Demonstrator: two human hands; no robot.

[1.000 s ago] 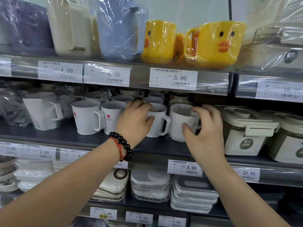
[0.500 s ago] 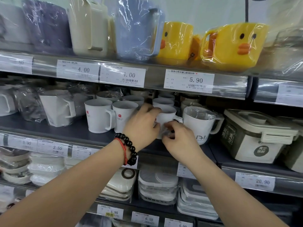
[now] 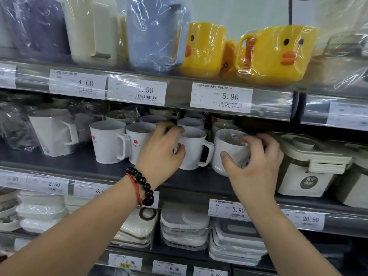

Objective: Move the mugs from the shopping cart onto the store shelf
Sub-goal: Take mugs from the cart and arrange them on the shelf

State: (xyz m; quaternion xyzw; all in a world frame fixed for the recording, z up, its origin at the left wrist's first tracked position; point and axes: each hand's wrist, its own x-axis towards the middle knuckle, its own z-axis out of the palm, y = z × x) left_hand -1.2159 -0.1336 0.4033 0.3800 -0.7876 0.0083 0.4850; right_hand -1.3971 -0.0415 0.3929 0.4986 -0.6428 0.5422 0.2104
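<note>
While both hands were up at the middle shelf [image 3: 83, 166], I could see the job was well along but could not say it was finished. My left hand [image 3: 159, 148] curled its grip round a white mug [image 3: 194, 150] with a handle, thumb on the near side and fingers over the rim, the mug standing upright on the shelf. My right hand [image 3: 253, 162] wrapped its grip round a wrapped mug [image 3: 229, 150] just beside it, thumb low on the front and fingers bent over the far side; that mug also appeared to rest on the shelf, hard against a lidded box [image 3: 306, 168] on its right.

To the left stood two more mugs [image 3: 108, 141] of the same white kind, touching each other, with further rims showing in the row behind. So I judged several mugs already placed, and these two being set into line rather than carried.

What remained I could not tell: the cart was out of view, so I had no count of mugs left in it. At the least, both grips had yet to let go of their mugs.
</note>
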